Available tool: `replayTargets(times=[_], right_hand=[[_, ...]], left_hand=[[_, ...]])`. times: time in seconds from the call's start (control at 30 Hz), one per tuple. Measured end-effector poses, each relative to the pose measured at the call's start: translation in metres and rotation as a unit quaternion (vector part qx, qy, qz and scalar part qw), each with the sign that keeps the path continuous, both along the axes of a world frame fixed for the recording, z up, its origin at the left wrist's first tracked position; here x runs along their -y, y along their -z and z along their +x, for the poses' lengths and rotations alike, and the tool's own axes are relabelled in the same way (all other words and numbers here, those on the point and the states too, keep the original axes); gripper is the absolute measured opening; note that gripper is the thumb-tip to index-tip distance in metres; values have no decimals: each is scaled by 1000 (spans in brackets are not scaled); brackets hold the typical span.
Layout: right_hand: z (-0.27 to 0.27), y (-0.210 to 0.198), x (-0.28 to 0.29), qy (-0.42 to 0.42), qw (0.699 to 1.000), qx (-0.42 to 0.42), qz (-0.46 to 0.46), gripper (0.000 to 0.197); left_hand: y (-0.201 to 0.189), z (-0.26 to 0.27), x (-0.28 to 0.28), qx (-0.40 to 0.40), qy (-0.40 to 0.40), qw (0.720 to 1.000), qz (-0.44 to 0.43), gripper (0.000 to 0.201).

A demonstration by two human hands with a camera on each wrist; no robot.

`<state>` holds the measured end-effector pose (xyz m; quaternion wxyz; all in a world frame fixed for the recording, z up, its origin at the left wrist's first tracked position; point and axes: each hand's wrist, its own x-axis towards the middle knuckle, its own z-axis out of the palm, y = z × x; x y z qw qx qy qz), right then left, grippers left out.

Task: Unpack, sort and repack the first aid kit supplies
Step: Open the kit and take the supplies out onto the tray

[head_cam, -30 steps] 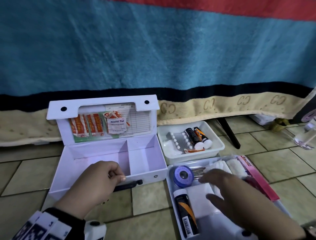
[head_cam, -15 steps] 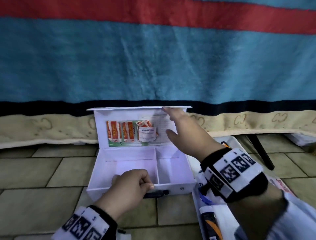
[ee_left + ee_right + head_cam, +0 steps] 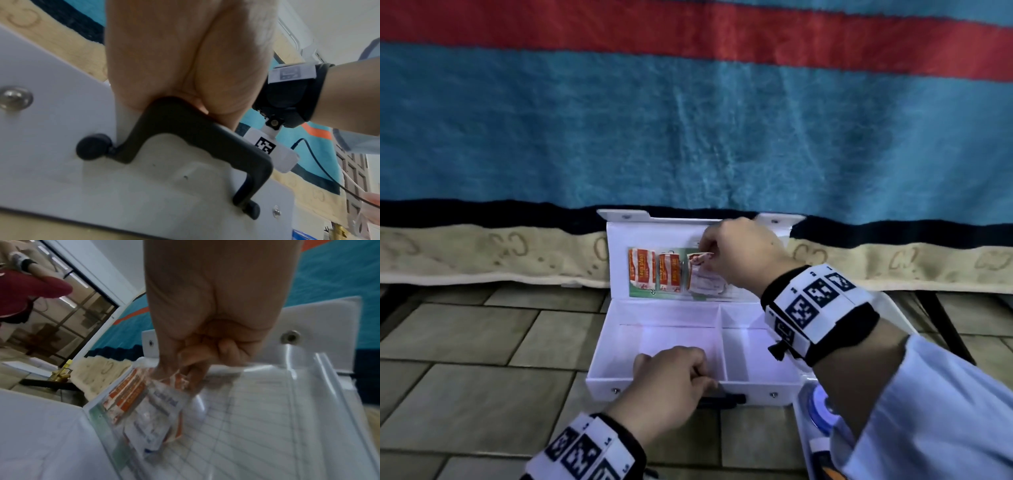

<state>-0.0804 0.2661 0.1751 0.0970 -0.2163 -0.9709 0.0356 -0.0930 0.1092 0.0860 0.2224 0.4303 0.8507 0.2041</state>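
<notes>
The white first aid box (image 3: 756, 389) stands open on the tiled floor, both compartments bare. Its raised lid (image 3: 618, 240) has a clear pocket with two orange plaster packets (image 3: 642, 270) and an alcohol pad packet (image 3: 705, 282). My right hand (image 3: 707, 255) pinches the top of the alcohol pad packet (image 3: 162, 410) together with an orange-edged packet behind it, at the pocket's mouth. My left hand (image 3: 674, 380) grips the box's front wall, fingers curled over the rim, just above the black handle (image 3: 205, 138). A lined record sheet (image 3: 246, 418) lies behind the pocket.
A white tray (image 3: 799, 411) sits to the right of the box, mostly under my right arm, with a blue tape roll (image 3: 822, 407) and an orange-marked tube (image 3: 828, 471). A blue and red blanket (image 3: 688, 120) hangs behind. A black leg (image 3: 941, 325) stands at right.
My right hand left the tray, rose to the lid and now pinches the packets in the pocket. The left hand has stayed on the box's front wall.
</notes>
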Motion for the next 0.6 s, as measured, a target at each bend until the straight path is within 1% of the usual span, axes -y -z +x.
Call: replayTargets(times=[0.1,0.17,0.23,0.3,0.33,0.4,0.47,0.53,0.6], right_hand=[[-5,0,6,3,997,59,54,20],[-8,1,10,17,995,84,54,23],[-9,0,13,33,995,87,41,25],[-5,-4,18,29,996,70,52,25],[1,-6,19,27,997,45,63,26],[11,-13,23,11,996,-31,85,30],[29,-22,22,39,991,-106,76,33],[54,-29,15,93,977,-187,36,23],[84,-31,7,145,955,-259,-28,7]], left_hand=[[-1,0,0,0,3,1000,-7,16],[-1,0,0,0,-1,1000,-10,17],[0,0,0,-3,-7,1000,-8,17],[1,1,0,-8,-9,1000,-7,16],[3,1,-1,-16,-7,1000,-4,15],[6,2,3,-43,-22,999,1,15],[7,2,3,-78,-27,997,4,17],[4,2,2,-108,-20,994,-10,21],[-3,2,-1,-147,-1,988,-36,20]])
